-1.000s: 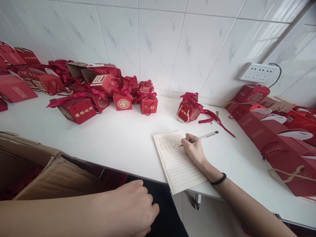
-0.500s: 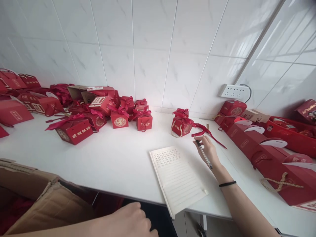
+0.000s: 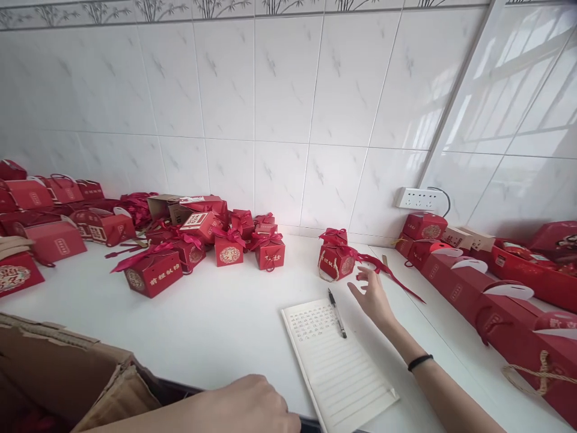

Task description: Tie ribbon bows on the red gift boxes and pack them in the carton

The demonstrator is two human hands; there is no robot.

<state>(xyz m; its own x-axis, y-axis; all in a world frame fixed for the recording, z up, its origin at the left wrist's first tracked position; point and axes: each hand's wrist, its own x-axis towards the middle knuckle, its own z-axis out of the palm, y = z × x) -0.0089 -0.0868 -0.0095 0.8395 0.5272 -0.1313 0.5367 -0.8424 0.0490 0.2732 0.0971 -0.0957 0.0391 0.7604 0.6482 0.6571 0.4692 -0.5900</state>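
Observation:
My right hand (image 3: 374, 296) hangs over the table with fingers apart, holding nothing. Its fingertips are close to a red ribbon (image 3: 396, 279) and right of a small red gift box (image 3: 336, 261) with a bow and a twisted cord handle. Whether they touch the ribbon, I cannot tell. A pen (image 3: 336, 313) lies at the upper right of a lined notebook (image 3: 342, 373) with handwritten rows on top. At the bottom, by the table's front edge, my left hand (image 3: 252, 400) is closed, knuckles up. Its fingertips are hidden, so anything in them is out of sight.
Several bow-tied red boxes (image 3: 229, 246) stand left of centre, with more red boxes (image 3: 54, 243) at far left. An open cardboard carton (image 3: 63, 355) fills the lower left. Larger red boxes (image 3: 455, 282) line the right side. A power strip (image 3: 421, 197) is against the wall.
The pen has left my right hand and now lies on the notebook. My right hand has opened. The view has tilted up, showing more wall.

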